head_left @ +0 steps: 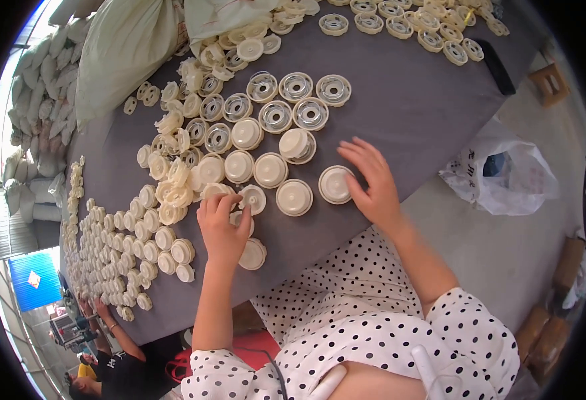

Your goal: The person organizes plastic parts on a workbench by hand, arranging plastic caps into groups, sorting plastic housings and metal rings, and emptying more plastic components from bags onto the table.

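My left hand (222, 227) is bent over small cream plastic discs, with one pinched between thumb and fingers and partly hidden. A flanged cream disc (253, 199) lies against its fingertips. My right hand (373, 183) has its fingers spread, its thumb touching the side of a round cream cap assembly (336, 185). Between the hands lies another covered round assembly (294, 197). Farther off, cream rings with metal coils inside (296, 87) stand in rows. One ring has a cream disc (294, 143) sitting off-centre on it.
Stacked finished-looking caps (123, 240) cover the left of the grey-covered table (399, 100). Loose cream parts (173, 180) are heaped beside a pale sack (126, 53). A dark phone-like slab (495, 67) lies near the right edge; a plastic bag (499, 173) is beyond. Another person (123, 367) works at lower left.
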Available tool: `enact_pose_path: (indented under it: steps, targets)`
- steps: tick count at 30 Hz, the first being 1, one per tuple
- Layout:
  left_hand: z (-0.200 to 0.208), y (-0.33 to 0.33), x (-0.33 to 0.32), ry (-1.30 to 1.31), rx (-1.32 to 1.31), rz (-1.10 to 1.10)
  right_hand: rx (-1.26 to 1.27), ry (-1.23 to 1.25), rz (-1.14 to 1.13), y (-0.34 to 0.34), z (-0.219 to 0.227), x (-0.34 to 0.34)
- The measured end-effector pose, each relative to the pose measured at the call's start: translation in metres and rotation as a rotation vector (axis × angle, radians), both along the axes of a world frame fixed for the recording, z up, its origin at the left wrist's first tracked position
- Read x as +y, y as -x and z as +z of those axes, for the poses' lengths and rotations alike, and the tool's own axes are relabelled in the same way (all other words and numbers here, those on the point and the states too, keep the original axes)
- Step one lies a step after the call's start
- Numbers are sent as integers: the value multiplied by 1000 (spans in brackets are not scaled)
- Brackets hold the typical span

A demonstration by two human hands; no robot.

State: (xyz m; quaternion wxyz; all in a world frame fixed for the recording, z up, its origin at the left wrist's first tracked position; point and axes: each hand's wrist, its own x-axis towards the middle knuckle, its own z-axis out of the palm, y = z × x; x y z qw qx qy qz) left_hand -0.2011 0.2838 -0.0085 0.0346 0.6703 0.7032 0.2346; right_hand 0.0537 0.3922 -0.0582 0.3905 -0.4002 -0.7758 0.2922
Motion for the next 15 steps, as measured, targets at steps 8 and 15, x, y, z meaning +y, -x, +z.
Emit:
enact_pose_path:
  steps: [8, 15]
  targets:
    - [-8, 11, -16, 27, 111, 33, -489, -284, 267, 55, 20, 15]
    - [-18, 6, -3, 161, 227, -37, -672, -293, 269, 52, 22, 2]
